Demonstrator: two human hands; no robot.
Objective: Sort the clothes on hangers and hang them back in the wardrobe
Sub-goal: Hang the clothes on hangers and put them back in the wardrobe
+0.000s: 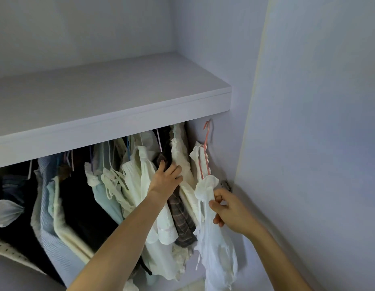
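Sheer white top on a pink hanger sits at the far right of the wardrobe, beside its side wall. The right hand pinches the top's bunched shoulder fabric. The left hand, fingers extended, presses flat on a dark plaid garment, holding the packed row leftward. The rail is hidden under the shelf, so whether the hook is seated is unclear. Best to keep that gap held open, check the hook, then smooth the shoulder over the hanger's end before letting go.
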